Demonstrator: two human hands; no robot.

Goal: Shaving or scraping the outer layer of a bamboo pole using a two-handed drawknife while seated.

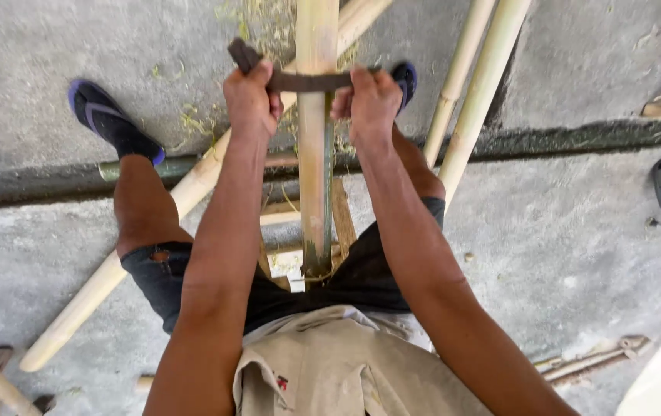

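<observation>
Two hands are gripping a dark blade [307, 80] across the upright bamboo pole [316, 154]: left hand [251, 100] and right hand [371, 104] closing on its ends. Below the blade, green skin is remaining; above, pale.

No packages, labels, signs or screens visible.

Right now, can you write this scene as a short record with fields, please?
left hand: closed on one end of the dark blade
right hand: closed on the other end
blade: lies across the bamboo pole
bamboo pole: runs away from the person, between the knees
other bamboo poles: on the concrete floor
feet: in dark sandals
</observation>
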